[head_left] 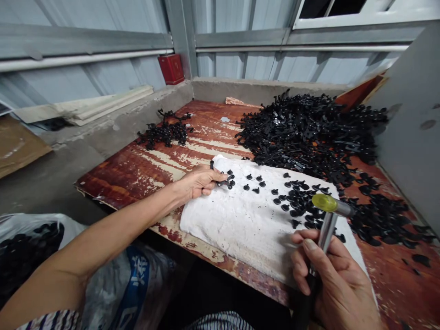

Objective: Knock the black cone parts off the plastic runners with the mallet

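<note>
My left hand pinches a small black plastic part with several round ends, low over the left side of a white cloth. In my right hand is a hammer with a metal shaft, a dark grip and a yellow face on its head. It is held upright above the cloth's right side. Loose black mushroom-shaped pieces lie scattered on the cloth, thicker in a cluster behind the hammer head.
A large heap of black parts covers the back right of the worn red tabletop. A smaller pile sits at the back left, and more pieces lie right. A plastic bag of black parts stands below left. A grey panel borders the right.
</note>
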Available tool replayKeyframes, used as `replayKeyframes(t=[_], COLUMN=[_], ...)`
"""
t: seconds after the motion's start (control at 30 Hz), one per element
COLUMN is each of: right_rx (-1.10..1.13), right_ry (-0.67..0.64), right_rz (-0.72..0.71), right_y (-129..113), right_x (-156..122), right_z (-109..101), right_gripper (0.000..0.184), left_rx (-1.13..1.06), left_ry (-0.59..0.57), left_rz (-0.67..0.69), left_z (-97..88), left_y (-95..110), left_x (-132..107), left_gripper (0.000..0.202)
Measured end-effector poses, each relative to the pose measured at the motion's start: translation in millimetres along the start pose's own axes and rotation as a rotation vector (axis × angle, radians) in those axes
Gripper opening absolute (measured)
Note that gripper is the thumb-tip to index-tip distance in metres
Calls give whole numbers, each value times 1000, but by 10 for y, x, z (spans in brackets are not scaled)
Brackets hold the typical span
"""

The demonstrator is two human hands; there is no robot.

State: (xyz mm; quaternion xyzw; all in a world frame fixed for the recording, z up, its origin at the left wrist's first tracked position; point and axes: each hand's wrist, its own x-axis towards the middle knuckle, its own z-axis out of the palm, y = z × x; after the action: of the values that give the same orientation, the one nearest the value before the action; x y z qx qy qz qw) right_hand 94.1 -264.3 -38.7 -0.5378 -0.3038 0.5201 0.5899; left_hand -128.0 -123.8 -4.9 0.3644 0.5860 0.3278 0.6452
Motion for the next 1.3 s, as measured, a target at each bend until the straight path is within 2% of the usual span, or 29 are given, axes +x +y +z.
replayKeyframes(t=[0.23, 0.47, 0.7, 0.93, 1.3], right_rx=[-14, -1, 3, -7, -9], right_ry=[2, 6, 2, 8, 13], right_rz=[-3, -10, -14, -11, -21], right_y=[16, 17, 20, 11, 31], right_x=[4, -4, -5, -3, -8], right_z=[-28, -33, -45, -34, -26], right_gripper=[31, 30, 29, 29, 25], left_rx=[-16, -35, -112, -91, -109], left_ry=[-76, -82, -143, -81, -72], left_rz=[-107, -162, -110, -92, -127], left_z=[-5, 6, -49, -22, -60], left_y=[46, 68, 69, 74, 45], left_x=[60, 68, 62, -28, 78], left_gripper=[25, 21, 21, 21, 30])
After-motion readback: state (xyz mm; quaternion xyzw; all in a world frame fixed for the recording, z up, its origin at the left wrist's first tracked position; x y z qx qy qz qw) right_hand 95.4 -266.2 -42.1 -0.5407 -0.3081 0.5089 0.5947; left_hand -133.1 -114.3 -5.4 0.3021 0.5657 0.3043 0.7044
